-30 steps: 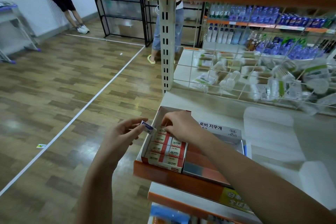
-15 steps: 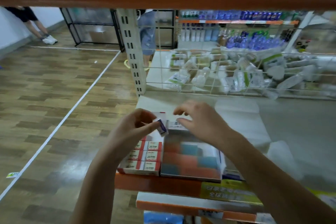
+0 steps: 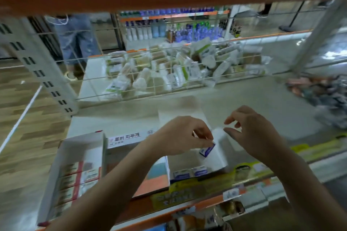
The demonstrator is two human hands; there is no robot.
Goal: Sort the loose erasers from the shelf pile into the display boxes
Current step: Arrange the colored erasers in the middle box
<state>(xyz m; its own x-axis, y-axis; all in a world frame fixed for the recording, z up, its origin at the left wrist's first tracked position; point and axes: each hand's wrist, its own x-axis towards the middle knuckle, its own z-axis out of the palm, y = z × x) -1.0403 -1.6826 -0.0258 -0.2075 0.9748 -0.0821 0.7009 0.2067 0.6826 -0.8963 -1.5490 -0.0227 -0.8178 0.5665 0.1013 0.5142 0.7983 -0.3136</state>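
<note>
Store shelf (image 3: pixel 116 124), placing step: left hand (image 3: pixel 180 135) pinches blue-labelled eraser (image 3: pixel 207 149) over white display box (image 3: pixel 217 157) under both hands, right hand (image 3: pixel 251 131) loose-fingered, holding nothing; next likely lower eraser beside boxed ones.

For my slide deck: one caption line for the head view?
Left hand pinches a blue-labelled eraser over a white display box; right hand hovers empty beside it.
</note>
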